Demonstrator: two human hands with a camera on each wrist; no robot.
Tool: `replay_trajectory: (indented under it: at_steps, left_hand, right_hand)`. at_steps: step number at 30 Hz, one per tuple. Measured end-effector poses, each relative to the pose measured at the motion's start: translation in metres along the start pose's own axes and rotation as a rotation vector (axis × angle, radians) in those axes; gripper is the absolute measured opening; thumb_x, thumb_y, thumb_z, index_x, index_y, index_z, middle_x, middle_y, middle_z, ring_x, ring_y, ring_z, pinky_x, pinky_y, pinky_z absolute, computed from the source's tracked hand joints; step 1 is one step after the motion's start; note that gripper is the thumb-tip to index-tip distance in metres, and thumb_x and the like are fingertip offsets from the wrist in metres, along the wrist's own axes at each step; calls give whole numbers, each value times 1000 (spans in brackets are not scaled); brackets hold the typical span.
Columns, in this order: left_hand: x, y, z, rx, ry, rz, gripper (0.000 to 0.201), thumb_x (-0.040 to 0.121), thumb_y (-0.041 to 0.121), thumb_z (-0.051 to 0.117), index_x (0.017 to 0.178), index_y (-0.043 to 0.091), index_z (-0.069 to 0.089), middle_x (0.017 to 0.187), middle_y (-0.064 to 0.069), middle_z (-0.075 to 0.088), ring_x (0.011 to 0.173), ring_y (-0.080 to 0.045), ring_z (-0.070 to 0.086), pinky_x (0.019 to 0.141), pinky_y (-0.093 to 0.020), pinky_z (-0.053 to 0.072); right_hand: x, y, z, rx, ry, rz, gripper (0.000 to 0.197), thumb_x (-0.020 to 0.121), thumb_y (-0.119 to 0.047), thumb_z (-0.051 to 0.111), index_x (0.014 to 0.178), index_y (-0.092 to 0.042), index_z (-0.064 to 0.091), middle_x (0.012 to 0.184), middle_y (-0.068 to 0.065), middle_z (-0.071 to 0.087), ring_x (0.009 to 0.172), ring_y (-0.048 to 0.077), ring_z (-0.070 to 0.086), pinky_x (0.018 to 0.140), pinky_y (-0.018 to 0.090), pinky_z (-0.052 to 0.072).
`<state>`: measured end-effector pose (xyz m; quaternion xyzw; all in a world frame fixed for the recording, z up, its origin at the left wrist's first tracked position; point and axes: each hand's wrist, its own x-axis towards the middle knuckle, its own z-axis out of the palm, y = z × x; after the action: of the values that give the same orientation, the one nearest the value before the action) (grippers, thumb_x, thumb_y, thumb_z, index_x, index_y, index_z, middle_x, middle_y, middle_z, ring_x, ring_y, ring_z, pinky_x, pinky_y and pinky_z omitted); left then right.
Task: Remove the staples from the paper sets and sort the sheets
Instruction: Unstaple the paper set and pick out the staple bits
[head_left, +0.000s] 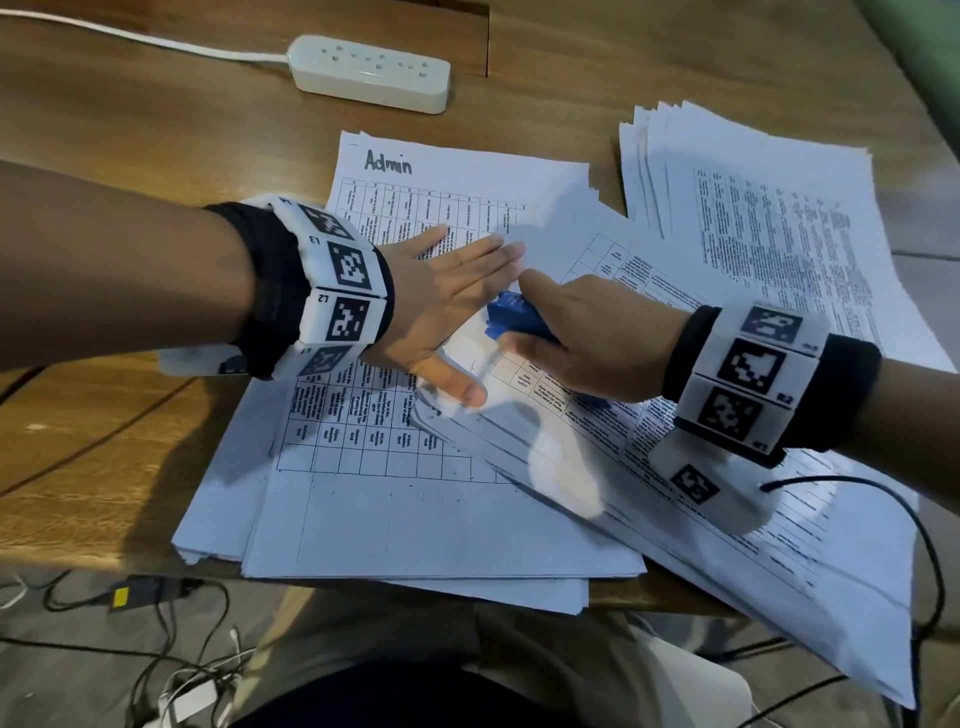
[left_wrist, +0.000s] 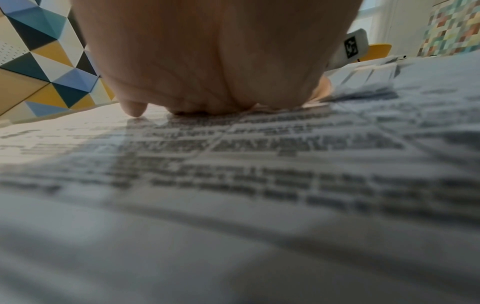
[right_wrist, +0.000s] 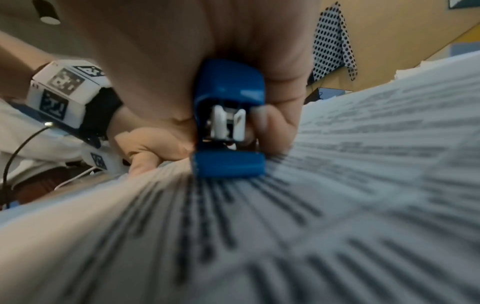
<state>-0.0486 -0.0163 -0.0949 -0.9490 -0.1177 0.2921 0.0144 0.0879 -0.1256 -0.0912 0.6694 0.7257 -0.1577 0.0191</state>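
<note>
I am gripping the blue staple remover in my right hand, thumb over the top and fingers curled round its far side, and I am bringing its nose down onto the paper set lying slantwise under my wrist. In the right wrist view the tool's body is pointing straight away from my palm, its long axis running along the printed lines and on toward the set's upper corner, so the staple, which I cannot make out in any view, I am judging to lie just ahead of the tool's tip. My left hand is lying flat with straight fingers spread, pressing down on the sheets just beside the remover, its fingertips reaching past the tool toward the far side and its thumb resting on the near edge of the corner. So the right hand is the nearer one to the corner I am working. Further out, the "Admin" sheet is lying under both hands on the tabletop, a fanned stack is sitting well apart to my right, and a power strip is resting beyond.
</note>
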Motion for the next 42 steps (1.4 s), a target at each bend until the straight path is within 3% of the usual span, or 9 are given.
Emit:
replay_trajectory:
  at_steps: [4,12,22,28,32,35,37,39,42]
  left_hand:
    - [3,-4,5,14,42,18,122,49,90,-6,139,12,-32,146,-5,-40,136,-18,-33,113,-44,-12]
    - [0,-1,0,1,11,7,117,56,83,10,138,12,-32,148,-6,-37,137,-19,-31,115,-46,-10]
    - [0,1,0,42,14,-4,119,58,87,11,139,11,-31,148,-7,-37,138,-19,-30,116,-48,-7]
    - [0,2,-1,46,-4,-13,119,56,83,12,140,10,-29,147,-7,-38,137,-18,-32,116,-48,-7]
    - [-1,2,0,45,5,-12,118,59,83,15,140,10,-30,148,-6,-37,138,-16,-30,115,-45,-9]
    - [-2,3,-2,56,2,-12,117,57,82,11,139,10,-31,147,-7,-38,138,-17,-31,116,-46,-8]
    - [-3,4,-5,62,-20,-21,117,57,84,8,138,10,-32,146,-7,-39,138,-19,-31,116,-47,-8]
    - [-4,5,-6,56,-42,-32,114,59,82,9,136,9,-35,145,-7,-40,137,-19,-31,116,-49,-8]
    - [-5,6,-5,51,-23,-31,114,59,81,9,136,9,-35,146,-5,-40,138,-19,-30,116,-49,-7]
  right_hand:
    - [2,-1,3,23,15,15,29,95,-39,40,91,-17,21,62,-8,32,53,8,32,48,23,19]
    - [-2,-3,2,-163,85,-81,28,93,-38,40,108,-15,36,91,5,54,68,29,45,60,33,33]
    - [-4,-9,11,-365,138,-94,25,92,-25,49,103,-4,45,79,14,52,50,28,37,42,23,13]
    - [-3,-15,10,-515,131,-48,29,65,-14,76,78,-3,52,66,20,58,27,27,43,45,10,2]
    - [-5,-17,11,-626,184,-64,10,70,-7,58,78,-9,54,64,13,58,32,23,44,45,14,0]
    - [-7,-18,8,-638,192,-51,22,77,-7,35,81,-15,55,62,2,55,38,19,45,43,19,8]
    - [-10,-13,6,-546,200,-99,14,84,-16,46,92,-11,55,71,5,59,45,25,55,42,21,15]
    - [-12,-3,0,-362,163,-57,33,90,-35,50,108,-8,47,89,8,60,63,34,60,47,29,26]
    - [-19,14,-14,-225,156,63,30,91,-46,41,94,-18,32,94,7,57,70,30,49,59,32,33]
